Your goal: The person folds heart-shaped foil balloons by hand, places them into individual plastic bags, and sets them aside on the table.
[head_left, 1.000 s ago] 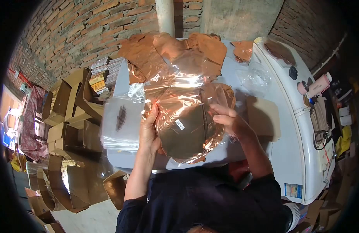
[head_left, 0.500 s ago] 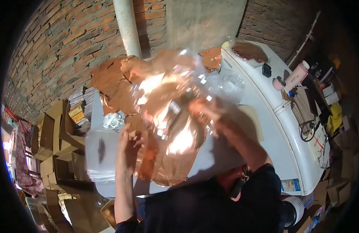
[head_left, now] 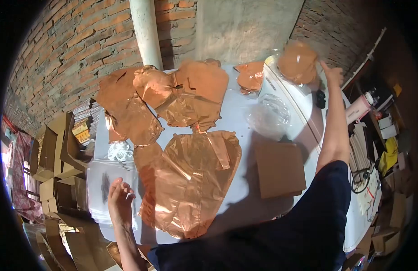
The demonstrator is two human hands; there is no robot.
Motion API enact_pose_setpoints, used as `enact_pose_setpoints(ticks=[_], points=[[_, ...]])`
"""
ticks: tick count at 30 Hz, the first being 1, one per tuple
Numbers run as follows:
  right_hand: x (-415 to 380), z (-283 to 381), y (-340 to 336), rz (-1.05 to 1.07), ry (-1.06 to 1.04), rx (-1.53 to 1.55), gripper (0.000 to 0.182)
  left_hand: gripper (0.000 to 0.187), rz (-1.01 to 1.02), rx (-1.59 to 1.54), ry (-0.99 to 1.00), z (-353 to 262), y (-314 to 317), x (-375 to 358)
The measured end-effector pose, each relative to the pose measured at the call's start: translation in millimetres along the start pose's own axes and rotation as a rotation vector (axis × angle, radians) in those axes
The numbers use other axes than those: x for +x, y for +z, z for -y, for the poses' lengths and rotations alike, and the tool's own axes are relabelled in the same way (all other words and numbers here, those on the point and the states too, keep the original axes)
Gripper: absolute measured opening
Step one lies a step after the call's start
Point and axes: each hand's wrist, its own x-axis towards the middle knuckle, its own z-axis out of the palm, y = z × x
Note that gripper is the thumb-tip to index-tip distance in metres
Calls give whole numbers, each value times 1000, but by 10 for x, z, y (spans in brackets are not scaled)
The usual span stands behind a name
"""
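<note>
One bagged balloon [head_left: 298, 61] on the upper-right pile, right hand [head_left: 332, 74] open beside it | left hand [head_left: 120, 198] loosely open on clear bags [head_left: 102, 189] | foil balloons [head_left: 191, 180] left unbagged mid-counter [head_left: 245, 117]

The white desk [head_left: 245, 135] holds a big shiny copper foil balloon [head_left: 191, 180], lying flat near the front. More copper foil balloons [head_left: 172, 95] are piled at the back. A flat brown cardboard piece [head_left: 280, 169] lies to the right. A stack of clear bags [head_left: 102, 189] sits at the left edge, with crumpled clear plastic [head_left: 272, 115] further back.
</note>
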Motion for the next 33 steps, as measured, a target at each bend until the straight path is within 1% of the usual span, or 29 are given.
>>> enact_pose_setpoints(ticks=[1,2,3,4,5,6,7,9,12,14,16,18,20,21,22,25,29,32,33], points=[[-26,-146,183,-424,-148,-390,46,23,-22,1,5,3,-18,-4],[-206,-174,324,-247,-639,-163,48,21,-20,28,8,28,-33,23],[-391,-133,518,-155,-795,-30,34,19,-10,61,-2,42,-65,18],[-730,20,601,171,-721,69,23,17,2,94,-12,59,-76,22],[-815,-71,988,353,-777,-85,21,17,0,100,-13,80,-64,35],[-1112,14,1105,526,-901,-232,23,17,0,105,-11,100,-47,52],[-1315,51,1252,718,-941,-178,33,17,0,109,-8,115,-31,68],[-1832,650,1119,933,-808,-565,49,15,-13,97,15,119,45,61],[-1841,509,1607,1144,-958,-701,60,13,-28,110,51,84,57,40],[-1917,275,1924,1033,-919,-697,64,13,-37,123,66,77,-6,16],[-1888,-100,2324,993,-908,-601,63,13,-48,124,76,60,-113,25],[-1862,-530,2979,811,-885,-504,56,13,-83,147,84,68,-149,32],[-1878,-464,2972,595,-904,-356,47,13,-106,147,85,97,-202,63],[-1837,-412,2952,467,-934,-252,43,14,-86,143,83,113,-216,82],[-1803,-261,2815,339,-960,-147,39,14,-80,140,73,119,-205,96],[-1466,198,2510,544,-677,-518,38,15,-59,147,41,116,-173,105],[-1266,527,1856,436,-407,-265,38,14,-14,130,45,113,-112,150],[-1121,482,1684,360,-417,-44,33,13,15,114,20,114,-53,113],[-1106,439,1631,333,-472,56,28,12,26,112,7,112,-39,99]])
